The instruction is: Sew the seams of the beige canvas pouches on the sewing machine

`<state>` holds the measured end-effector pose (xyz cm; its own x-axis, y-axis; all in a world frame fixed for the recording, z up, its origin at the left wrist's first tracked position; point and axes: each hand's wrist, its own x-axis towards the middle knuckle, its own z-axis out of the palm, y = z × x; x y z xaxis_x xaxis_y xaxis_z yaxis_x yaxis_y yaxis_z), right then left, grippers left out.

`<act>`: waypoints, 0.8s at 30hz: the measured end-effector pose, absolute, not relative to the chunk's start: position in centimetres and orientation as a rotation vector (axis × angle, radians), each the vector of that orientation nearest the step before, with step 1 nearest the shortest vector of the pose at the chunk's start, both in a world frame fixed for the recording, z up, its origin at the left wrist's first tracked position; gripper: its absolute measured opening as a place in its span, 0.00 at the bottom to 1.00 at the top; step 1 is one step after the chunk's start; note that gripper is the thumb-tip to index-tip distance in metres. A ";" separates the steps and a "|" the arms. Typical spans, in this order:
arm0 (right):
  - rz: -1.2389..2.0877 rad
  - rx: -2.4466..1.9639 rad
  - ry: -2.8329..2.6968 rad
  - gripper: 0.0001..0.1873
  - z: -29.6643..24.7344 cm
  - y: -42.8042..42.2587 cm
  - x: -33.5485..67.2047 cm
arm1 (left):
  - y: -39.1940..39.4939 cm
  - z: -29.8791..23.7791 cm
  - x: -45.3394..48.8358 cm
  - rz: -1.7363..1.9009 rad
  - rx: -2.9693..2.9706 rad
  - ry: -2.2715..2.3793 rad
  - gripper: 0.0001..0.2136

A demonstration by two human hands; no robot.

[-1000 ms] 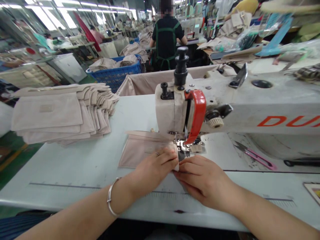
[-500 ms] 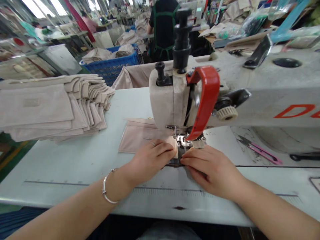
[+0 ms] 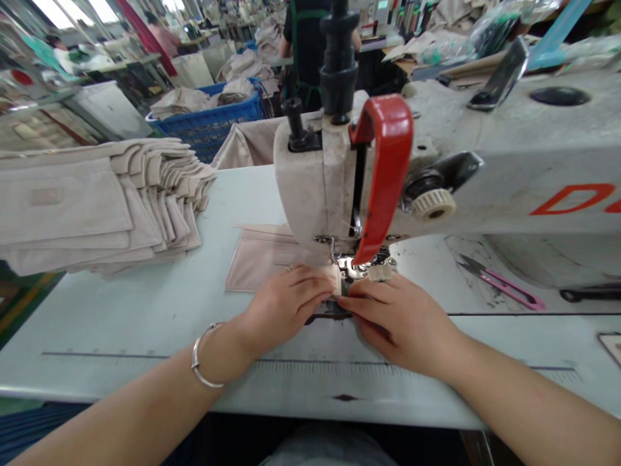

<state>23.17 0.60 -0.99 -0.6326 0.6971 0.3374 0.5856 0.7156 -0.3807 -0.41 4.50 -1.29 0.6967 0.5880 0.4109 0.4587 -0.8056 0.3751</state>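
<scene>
A pale pink fabric piece [image 3: 252, 262] with a small stitched patch lies on the sewing machine bed, its right edge beside the metal presser foot [image 3: 347, 266]. My left hand [image 3: 286, 301] rests over its near right part, fingers bent and pressed together, holding it down. At that same right edge, just in front of the foot, the fingertips of my right hand [image 3: 398, 320] are closed together. What lies under the right fingers is largely hidden. The sewing machine head [image 3: 303, 194], with its red guard [image 3: 388, 175], stands directly over the fingertips.
Stacked pale pink fabric pieces [image 3: 97, 207] lie at the table's left. Pink-handled thread snips [image 3: 509, 288] rest right of the machine. Behind are a blue basket [image 3: 204, 123] of fabric and a person [image 3: 308, 58]. A printed ruler [image 3: 315, 367] runs along the table front.
The camera view has shifted slightly, moving the scene left and up. My right fingertips have come closer to my left fingers at the fabric's edge. The fabric stays by the presser foot.
</scene>
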 end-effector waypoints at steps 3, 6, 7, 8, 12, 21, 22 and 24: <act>0.325 -1.008 -2.494 0.17 -1.1 0.7 22.8 | 4.5 -1.2 -0.4 0.784 2.703 0.760 0.09; 0.315 -0.988 -2.496 0.17 -1.1 0.7 22.8 | 4.4 -1.1 -0.3 0.728 2.852 0.635 0.09; 0.313 -0.983 -2.497 0.17 -1.2 0.7 22.8 | 4.4 -1.0 -0.2 0.717 2.880 0.616 0.09; 0.314 -0.981 -2.497 0.17 -1.2 0.6 22.9 | 4.4 -0.9 -0.1 0.707 2.893 0.610 0.09; 0.322 -0.973 -2.463 0.18 -1.2 0.4 23.1 | 4.5 -0.7 0.1 0.711 2.879 0.625 0.08; 0.259 -1.039 -2.471 0.21 -1.5 0.0 22.8 | 5.1 -1.0 -0.2 0.692 2.837 0.636 0.09; 0.241 -1.056 -2.461 0.21 -1.6 0.0 22.7 | 5.2 -0.9 -0.1 0.675 2.833 0.661 0.10; 0.213 -1.098 -2.445 0.21 -1.7 0.2 22.6 | 5.7 -0.7 0.1 0.656 2.821 0.715 0.10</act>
<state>22.60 0.18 -1.72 -0.5825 0.7400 0.3362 0.6707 0.6713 -0.3155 0.06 5.72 -0.75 0.7897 0.4853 0.3754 0.4159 -0.8732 0.2539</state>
